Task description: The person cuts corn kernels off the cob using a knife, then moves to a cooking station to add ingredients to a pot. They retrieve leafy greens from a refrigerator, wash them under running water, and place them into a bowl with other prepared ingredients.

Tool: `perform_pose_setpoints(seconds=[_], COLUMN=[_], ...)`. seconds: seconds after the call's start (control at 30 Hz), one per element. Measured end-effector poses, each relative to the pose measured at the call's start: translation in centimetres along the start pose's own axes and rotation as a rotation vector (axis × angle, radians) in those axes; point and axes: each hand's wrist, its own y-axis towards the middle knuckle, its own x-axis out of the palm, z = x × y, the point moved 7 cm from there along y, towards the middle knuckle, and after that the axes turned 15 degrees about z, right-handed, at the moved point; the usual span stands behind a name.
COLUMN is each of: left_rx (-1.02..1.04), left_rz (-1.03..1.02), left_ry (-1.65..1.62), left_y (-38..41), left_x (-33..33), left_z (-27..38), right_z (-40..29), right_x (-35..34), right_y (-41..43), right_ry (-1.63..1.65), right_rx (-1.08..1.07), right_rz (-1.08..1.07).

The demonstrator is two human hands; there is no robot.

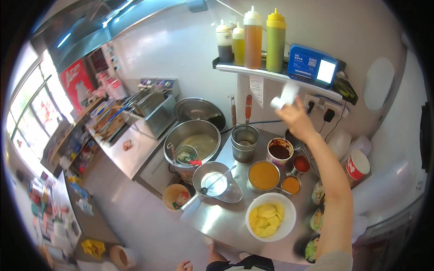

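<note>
My right hand [295, 117] is raised at the wall just below the shelf, its fingers closed on a blurred white slip of paper [289, 94]. A printed paper slip [256, 88] hangs from the shelf edge to its left. Low at the bottom edge, partly cut off, my left hand [184, 266] hangs beside my leg; whether it holds anything cannot be told. Before me on the steel counter [210, 216] are a white bowl of yellow slices [268, 220], a pot of orange sauce [263, 175], a tub of dark paste [280, 149] and a steel saucepan [213, 179] with a spoon.
Squeeze bottles [253, 40] and a blue device with a lit screen [312, 64] stand on the shelf [278, 78]. A large steel pot [192, 142] and a deep fryer [159, 105] are to the left, with a waste bucket [176, 197] below. Plugs [328, 115] sit in wall sockets.
</note>
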Motion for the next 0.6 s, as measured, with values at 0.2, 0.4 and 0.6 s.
perform_pose_setpoints(seconds=[0.2,0.4,0.6], left_rx=[0.196,0.704,0.803], left_rz=[-0.128,-0.386,-0.703], left_ry=[-0.1,-0.502,-0.809], left_y=[19.8,27.7,25.3], left_x=[-1.9,0.6,8.0], left_z=[14.4,39.2,52.6], right_z=[-5.1,-13.1,-17.2], right_x=[0.0,0.3,-0.9], right_y=[2.9,4.2,4.9], right_ry=[1.051,1.339,1.349], right_rx=[0.851,1.083,0.99], right_rz=[0.287,0.198,0.148])
